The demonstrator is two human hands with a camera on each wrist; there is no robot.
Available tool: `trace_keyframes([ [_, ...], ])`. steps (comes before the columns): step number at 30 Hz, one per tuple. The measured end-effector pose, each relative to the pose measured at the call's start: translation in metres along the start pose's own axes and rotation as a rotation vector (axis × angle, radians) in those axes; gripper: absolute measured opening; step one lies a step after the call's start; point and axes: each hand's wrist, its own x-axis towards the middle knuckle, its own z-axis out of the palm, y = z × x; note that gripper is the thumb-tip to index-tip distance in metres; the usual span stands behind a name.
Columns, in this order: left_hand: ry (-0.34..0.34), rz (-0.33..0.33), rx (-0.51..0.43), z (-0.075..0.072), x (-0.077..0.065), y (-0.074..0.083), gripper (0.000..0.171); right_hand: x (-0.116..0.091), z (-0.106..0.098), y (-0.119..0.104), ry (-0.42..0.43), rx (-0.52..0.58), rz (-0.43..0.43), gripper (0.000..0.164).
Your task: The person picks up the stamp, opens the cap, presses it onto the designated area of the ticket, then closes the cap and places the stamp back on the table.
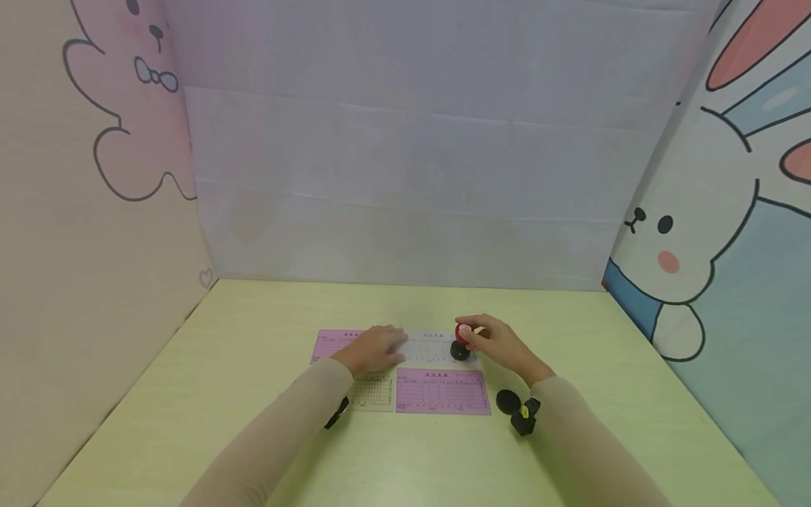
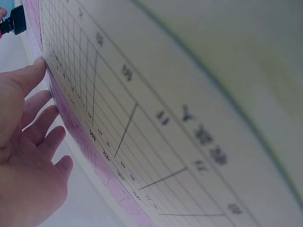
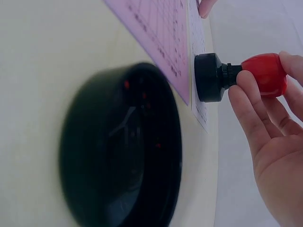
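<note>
Right wrist: black cap [image 3: 87,146], red specks [image 3: 158,145] inside, near stamp [image 3: 260,68].

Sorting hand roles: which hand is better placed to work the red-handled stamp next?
Right, likely: the right hand grips the red-handled stamp at the white slip. The left hand is apart from the stamp, by the slip's left end, so probably better suited to steadying paper.
</note>
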Motion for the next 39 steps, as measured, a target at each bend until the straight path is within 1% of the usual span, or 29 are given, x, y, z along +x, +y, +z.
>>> trace_keyframes([
  [8, 0.014, 0.008, 0.015, 0.001, 0.001, 0.0, 0.052, 0.0, -0.001, 0.004, -0.005, -0.009, -0.011, 0.038],
  [10, 0.014, 0.008, 0.017, 0.002, 0.001, 0.0, 0.052, 0.002, 0.0, 0.01, -0.002, -0.01, -0.012, 0.039],
  [16, 0.009, 0.005, 0.012, 0.001, 0.001, 0.002, 0.053, 0.01, 0.004, 0.04, 0.02, -0.022, -0.017, 0.041],
  [20, 0.011, 0.006, 0.012, 0.001, 0.002, 0.002, 0.053, 0.011, 0.003, 0.047, 0.026, -0.009, -0.024, 0.043],
  [23, 0.012, 0.007, 0.016, 0.001, 0.002, 0.002, 0.053, 0.011, 0.003, 0.047, 0.023, 0.008, -0.029, 0.043],
  [26, 0.005, 0.002, 0.012, 0.001, 0.002, 0.003, 0.053, 0.009, 0.004, 0.041, 0.021, -0.004, -0.035, 0.042],
  [32, 0.013, 0.003, 0.018, 0.003, 0.003, 0.001, 0.054, -0.002, 0.003, 0.006, 0.03, -0.036, -0.038, 0.035],
  [34, 0.016, 0.005, 0.017, 0.003, 0.003, 0.001, 0.054, -0.004, 0.004, -0.002, 0.031, -0.053, -0.038, 0.034],
  [37, 0.011, 0.001, 0.021, 0.004, 0.004, 0.0, 0.054, -0.004, 0.006, -0.002, 0.036, -0.07, -0.033, 0.034],
  [39, 0.009, -0.001, 0.022, 0.004, 0.004, 0.0, 0.055, -0.001, 0.008, 0.005, 0.048, -0.064, -0.035, 0.033],
])
